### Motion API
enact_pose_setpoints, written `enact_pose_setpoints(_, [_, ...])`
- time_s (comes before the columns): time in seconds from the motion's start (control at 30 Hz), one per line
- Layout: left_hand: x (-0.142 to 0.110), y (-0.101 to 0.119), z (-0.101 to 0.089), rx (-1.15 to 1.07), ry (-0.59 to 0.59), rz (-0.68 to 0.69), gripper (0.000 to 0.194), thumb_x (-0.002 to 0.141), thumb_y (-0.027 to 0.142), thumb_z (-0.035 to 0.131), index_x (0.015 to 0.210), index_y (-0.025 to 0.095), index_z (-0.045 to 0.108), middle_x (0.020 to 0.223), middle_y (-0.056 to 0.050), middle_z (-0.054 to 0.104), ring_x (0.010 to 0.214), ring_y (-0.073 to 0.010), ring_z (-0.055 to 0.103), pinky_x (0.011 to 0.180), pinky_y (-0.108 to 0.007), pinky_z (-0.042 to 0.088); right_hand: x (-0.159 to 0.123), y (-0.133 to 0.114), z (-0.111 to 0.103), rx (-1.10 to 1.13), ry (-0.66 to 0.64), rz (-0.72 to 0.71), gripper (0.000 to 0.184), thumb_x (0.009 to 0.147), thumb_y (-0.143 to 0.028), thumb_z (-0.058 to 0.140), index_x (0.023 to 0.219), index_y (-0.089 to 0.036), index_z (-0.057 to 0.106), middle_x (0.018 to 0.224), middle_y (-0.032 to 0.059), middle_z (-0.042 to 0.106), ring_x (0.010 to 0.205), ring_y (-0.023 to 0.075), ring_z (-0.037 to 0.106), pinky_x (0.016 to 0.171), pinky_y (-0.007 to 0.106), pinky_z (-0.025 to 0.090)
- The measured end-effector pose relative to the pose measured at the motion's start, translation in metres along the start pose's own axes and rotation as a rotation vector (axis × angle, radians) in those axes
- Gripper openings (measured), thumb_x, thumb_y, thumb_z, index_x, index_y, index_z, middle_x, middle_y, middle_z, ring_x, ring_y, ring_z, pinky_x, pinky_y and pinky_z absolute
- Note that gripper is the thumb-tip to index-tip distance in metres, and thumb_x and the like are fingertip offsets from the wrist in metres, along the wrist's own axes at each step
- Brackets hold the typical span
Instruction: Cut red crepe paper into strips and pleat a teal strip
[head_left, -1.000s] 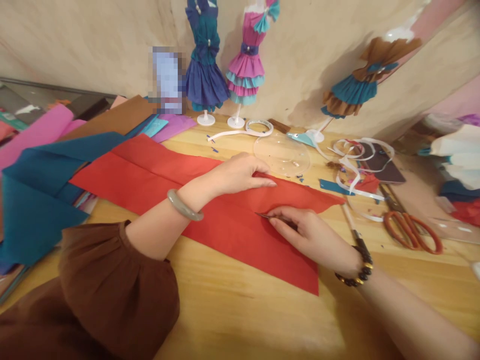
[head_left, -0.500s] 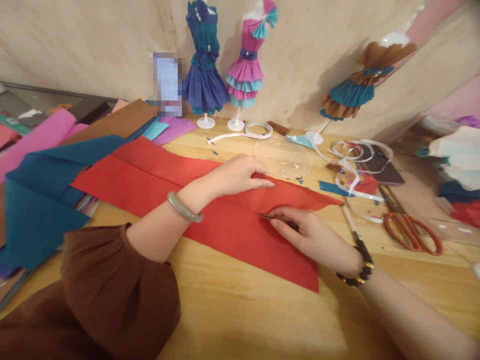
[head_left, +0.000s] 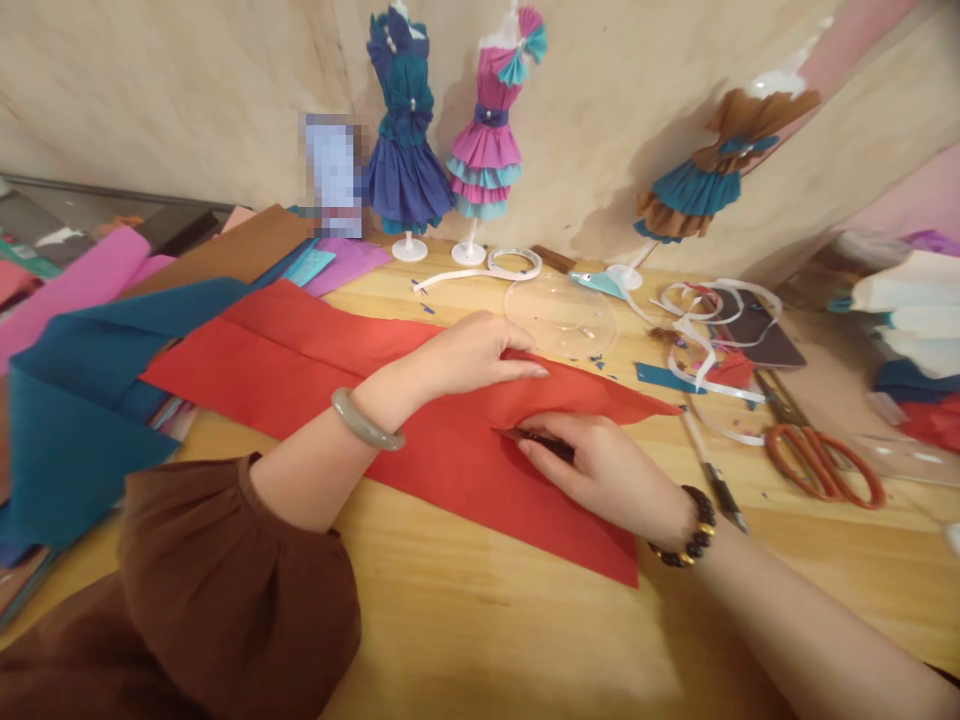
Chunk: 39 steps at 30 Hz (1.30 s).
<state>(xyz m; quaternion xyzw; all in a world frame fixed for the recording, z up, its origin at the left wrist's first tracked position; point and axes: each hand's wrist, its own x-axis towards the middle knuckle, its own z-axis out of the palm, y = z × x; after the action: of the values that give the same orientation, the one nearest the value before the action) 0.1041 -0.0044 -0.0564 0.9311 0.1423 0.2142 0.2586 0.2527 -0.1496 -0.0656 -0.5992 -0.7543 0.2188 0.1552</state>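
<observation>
A long red crepe paper sheet lies slantwise across the table, with a lengthwise fold or slit at its left part. My left hand rests on its far edge, thumb and fingers closed on the raised paper. Just to the right, my right hand grips a slim dark pointed blade. The blade's tip points left and lies at the red paper where the far strip rises from the near one. Its handle is hidden in my palm, so I cannot tell whether it is a knife or scissors.
Orange-handled scissors and a pen lie to the right. Behind are a clear round dish, white ribbon and three dressed mini mannequins, one in pink. Folded blue paper is heaped at the left.
My right hand has slid left along the red paper with the blade, uncovering more of the pen. My left hand has stayed in place. The view has shifted slightly.
</observation>
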Motion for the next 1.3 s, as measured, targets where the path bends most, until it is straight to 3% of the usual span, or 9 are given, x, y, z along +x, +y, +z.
enact_pose_setpoints(1.3, [0.0007, 0.0033, -0.0021, 0.029, -0.003, -0.01, 0.027, 0.085, 0.031, 0.062, 0.063, 0.014, 0.063, 0.059, 0.002, 0.06, 0.056, -0.01, 0.049, 0.056, -0.024, 0.032, 0.0011, -0.0067, 0.0021, 0.122, 0.032, -0.005, 0.02, 0.091, -0.027, 0.046, 0.086, -0.02, 0.065, 0.083, 0.0019, 0.072, 0.071, 0.0161, 0.063, 0.063, 0.026, 0.044])
